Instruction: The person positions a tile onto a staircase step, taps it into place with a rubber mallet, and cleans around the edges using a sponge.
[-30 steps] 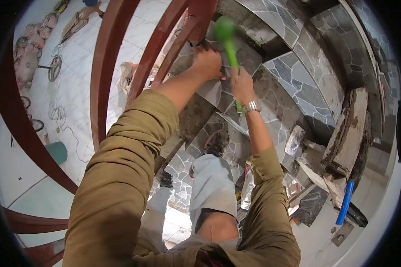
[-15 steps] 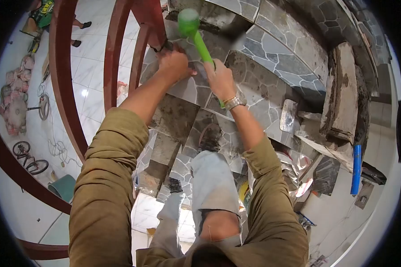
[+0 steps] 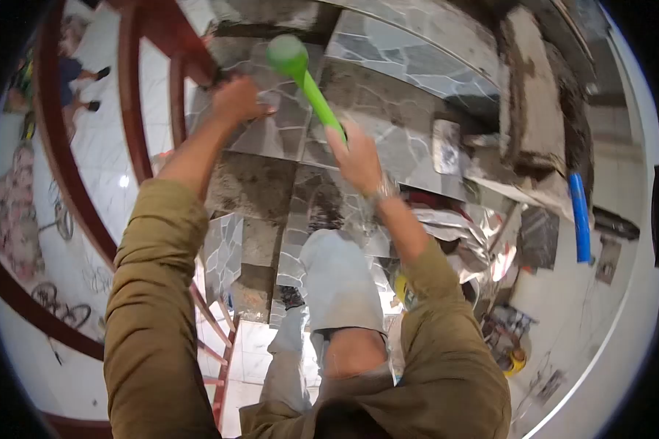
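My right hand (image 3: pixel 357 157) is closed round the handle of a green mallet (image 3: pixel 311 91), whose round head is raised over the stone-patterned tiles (image 3: pixel 377 110). At the foot of the dark red railing (image 3: pixel 170 36), my left hand (image 3: pixel 236 100) rests low on a tile with its fingers curled. What those fingers hold, if anything, is hidden behind the hand. The mallet head is to the right of my left hand, apart from it.
A mortar-covered block (image 3: pixel 532 88) and a blue tube (image 3: pixel 580 218) lie at the right, near a flat metal trowel blade (image 3: pixel 446 146). Beyond the railing are a person's legs (image 3: pixel 80 88), bicycles (image 3: pixel 60 307) and stacked bags (image 3: pixel 15 212).
The view has swung, so the hands, railing and tiles appear farther left. The mallet stays in my right hand, its head beside my left hand. A person's legs now show beyond the railing.
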### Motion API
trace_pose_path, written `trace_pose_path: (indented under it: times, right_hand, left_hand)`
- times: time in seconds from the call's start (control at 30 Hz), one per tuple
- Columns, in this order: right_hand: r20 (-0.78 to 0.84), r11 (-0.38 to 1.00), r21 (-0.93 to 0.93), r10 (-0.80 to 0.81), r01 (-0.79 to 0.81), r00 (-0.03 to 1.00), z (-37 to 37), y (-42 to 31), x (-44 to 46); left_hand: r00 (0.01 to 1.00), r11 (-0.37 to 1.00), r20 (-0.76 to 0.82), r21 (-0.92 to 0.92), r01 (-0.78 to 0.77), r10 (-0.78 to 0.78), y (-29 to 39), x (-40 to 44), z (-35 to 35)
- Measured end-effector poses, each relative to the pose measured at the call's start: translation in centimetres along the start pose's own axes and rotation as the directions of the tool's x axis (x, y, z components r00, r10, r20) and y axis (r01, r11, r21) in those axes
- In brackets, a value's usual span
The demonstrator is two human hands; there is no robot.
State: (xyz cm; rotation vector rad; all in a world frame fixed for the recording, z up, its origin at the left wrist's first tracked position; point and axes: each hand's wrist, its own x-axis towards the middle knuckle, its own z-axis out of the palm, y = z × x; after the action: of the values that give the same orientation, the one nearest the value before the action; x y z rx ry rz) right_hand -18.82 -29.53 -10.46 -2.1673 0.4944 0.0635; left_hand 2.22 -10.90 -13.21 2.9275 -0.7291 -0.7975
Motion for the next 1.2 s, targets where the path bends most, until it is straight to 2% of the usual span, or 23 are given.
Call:
trace_pose_path:
  times: [0.03, 0.13, 0.23, 0.33, 0.43, 0.5, 0.53, 0.63, 0.7, 0.73, 0.77, 0.83, 0.87, 0.9, 0.93, 0.97, 1.0, 1.03, 1.1, 1.13, 1.2]
  right_hand:
    - [-0.049, 1.0, -0.012, -0.003, 0.003, 0.999, -1.4, 0.6, -2.4]
    - [-0.333, 0.983, -0.166, 0.02, -0.08, 0.943, -4.3, 4.5, -7.8]
    - [-0.443, 0.943, -0.233, 0.115, -0.239, 0.889, -6.1, 8.3, -9.2]
    - [-0.536, 0.929, -0.336, -0.05, -0.159, 0.843, -5.0, 12.4, -8.1]
    - [-0.551, 0.904, -0.378, -0.048, -0.198, 0.833, -3.8, 13.1, -7.0]
    - [-0.47, 0.863, -0.466, -0.055, -0.195, 0.881, -3.7, 12.5, -7.4]
    - [-0.433, 0.835, -0.514, -0.055, -0.196, 0.9, -4.2, 11.8, -8.1]
    - [-0.239, 0.985, -0.175, -0.048, 0.006, 0.97, -9.4, 2.3, -12.5]
    - [-0.359, 0.968, -0.227, -0.186, 0.108, 0.915, -15.3, -6.0, -16.6]
    - [-0.457, 0.946, -0.306, -0.248, 0.111, 0.854, -18.6, -7.8, -18.1]
    - [-0.554, 0.916, -0.388, -0.318, 0.1, 0.77, -22.1, -9.0, -19.4]
    - [-0.677, 0.846, -0.521, -0.329, -0.113, 0.658, -28.5, -12.3, -20.1]
    - [-0.612, 0.72, -0.662, -0.36, -0.207, 0.705, -32.2, -11.5, -20.1]
    - [-0.543, 0.572, -0.771, -0.364, -0.279, 0.756, -35.9, -9.7, -19.8]
    - [-0.397, 0.524, -0.815, -0.199, -0.245, 0.896, -39.3, -7.4, -19.7]
    - [-0.225, 0.498, -0.846, -0.014, -0.188, 0.974, -41.6, -5.5, -19.3]
    - [-0.275, 0.614, -0.721, 0.17, -0.32, 0.946, -42.3, -4.2, -17.9]
    - [-0.277, 0.692, -0.568, 0.349, -0.446, 0.895, -42.3, -3.6, -16.5]
    - [-0.15, 0.712, -0.386, 0.579, -0.587, 0.801, -41.8, -3.2, -15.0]
    - [-0.108, 0.78, -0.163, 0.595, -0.604, 0.797, -41.2, -3.1, -14.7]
    - [-0.167, 0.766, -0.259, 0.565, -0.589, 0.808, -41.8, -5.0, -14.7]
  left_hand:
    - [0.999, 0.999, 0.022, -0.025, -0.023, 0.023, 0.0, 0.5, -0.2]
    - [0.976, 0.995, -0.216, 0.098, -0.01, 0.031, -0.3, 1.2, 1.8]
    - [0.988, 0.998, -0.151, 0.054, 0.011, -0.003, 0.3, 0.9, 1.0]
    - [0.993, 0.998, -0.114, 0.061, -0.016, 0.023, 0.5, 1.1, 0.7]
    - [0.968, 0.992, -0.224, 0.091, -0.09, 0.108, -0.7, 2.4, 2.5]
    - [0.982, 0.996, -0.168, 0.038, -0.082, 0.087, -0.8, 2.0, 1.8]
    - [0.987, 0.996, -0.139, 0.006, -0.085, 0.086, -0.3, 1.4, 1.1]
    - [0.992, 0.993, -0.051, 0.025, -0.116, 0.117, 0.2, 0.7, -0.3]
    - [0.991, 0.992, -0.061, 0.031, -0.119, 0.121, 0.6, 0.9, 0.1]
    - [0.99, 0.992, -0.071, 0.035, -0.117, 0.12, 0.0, 1.0, 0.1]
    - [0.972, 0.979, -0.118, 0.068, -0.194, 0.201, -1.1, 1.2, 0.8]
    - [0.88, 0.917, -0.259, 0.078, -0.39, 0.397, -4.0, 6.6, 5.8]
    - [0.886, 0.918, -0.25, 0.04, -0.394, 0.391, -3.1, 5.0, 4.5]
    - [0.92, 0.93, -0.143, 0.103, -0.353, 0.365, -2.0, 3.9, 2.7]
    - [0.983, 0.975, -0.015, 0.13, -0.181, 0.185, 0.1, 1.7, 0.1]
    - [0.991, 0.987, -0.047, 0.107, -0.122, 0.127, 0.5, 1.0, -0.1]
    - [0.996, 0.996, -0.076, 0.08, -0.047, 0.053, 0.3, 0.9, 0.0]
    - [0.99, 0.993, -0.134, 0.11, -0.029, 0.044, 0.3, 1.1, 0.7]
    - [0.983, 0.99, -0.181, 0.142, -0.001, 0.027, 0.1, 1.5, 1.6]
    - [0.984, 0.989, -0.175, 0.147, 0.001, 0.025, -0.1, 1.4, 1.2]
    - [0.997, 0.994, -0.047, 0.096, -0.056, 0.061, 0.9, -0.8, -1.1]
